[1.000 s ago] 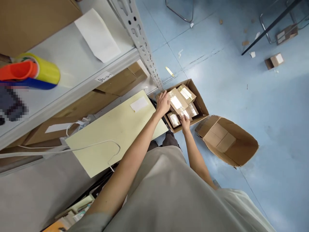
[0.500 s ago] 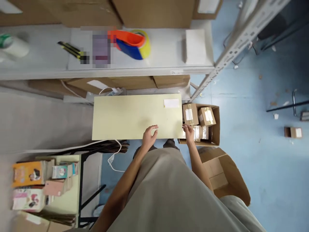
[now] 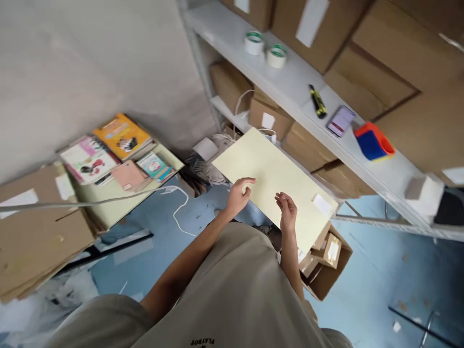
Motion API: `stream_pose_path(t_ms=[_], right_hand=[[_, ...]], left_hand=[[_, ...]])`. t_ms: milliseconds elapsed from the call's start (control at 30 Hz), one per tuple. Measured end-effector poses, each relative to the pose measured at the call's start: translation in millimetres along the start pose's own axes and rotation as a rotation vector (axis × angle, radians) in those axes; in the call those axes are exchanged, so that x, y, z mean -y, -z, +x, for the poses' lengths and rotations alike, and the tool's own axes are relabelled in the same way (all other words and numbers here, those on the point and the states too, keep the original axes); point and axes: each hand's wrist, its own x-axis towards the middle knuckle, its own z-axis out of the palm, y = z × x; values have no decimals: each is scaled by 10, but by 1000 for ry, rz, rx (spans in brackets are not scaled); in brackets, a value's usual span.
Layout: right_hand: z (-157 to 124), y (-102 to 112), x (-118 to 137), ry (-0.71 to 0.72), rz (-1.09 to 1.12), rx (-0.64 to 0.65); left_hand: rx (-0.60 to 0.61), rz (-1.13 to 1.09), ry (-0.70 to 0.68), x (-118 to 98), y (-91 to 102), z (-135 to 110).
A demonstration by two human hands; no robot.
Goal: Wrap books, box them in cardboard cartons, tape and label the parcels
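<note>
The person's left hand (image 3: 239, 195) and right hand (image 3: 288, 211), fingers loosely parted and seemingly gripping nothing, hover over the pale table (image 3: 271, 166), with a carton (image 3: 335, 278) of parcels (image 3: 332, 251) beyond the right fingers, presumably for easy reach.

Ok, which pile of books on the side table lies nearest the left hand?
The teal-topped pile lies nearest the left hand; the orange, white and pink-topped ones sit farther away.
</note>
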Motion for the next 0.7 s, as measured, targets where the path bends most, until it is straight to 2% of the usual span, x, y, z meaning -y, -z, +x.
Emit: stream_pose_path(t_ms=[133,300,400,500,700], right_hand=[[-118,-998,101,-15,-57,205],[-198,-2029,150,-42,-148,465],[-205,-2535,114,-59,-210,588],[-198,-3001,31,-82,-272,706],[-162,-3960,-59,-104,-329,931]], left_hand=[[-225,-45,-13,311,800,30],[-490,-76,52,681,1632,-197],[-658,-131,146,880,1970,-386],[-808,-186,210,1045,2228,-524],[-995,-162,336,1273,2754,-579]])
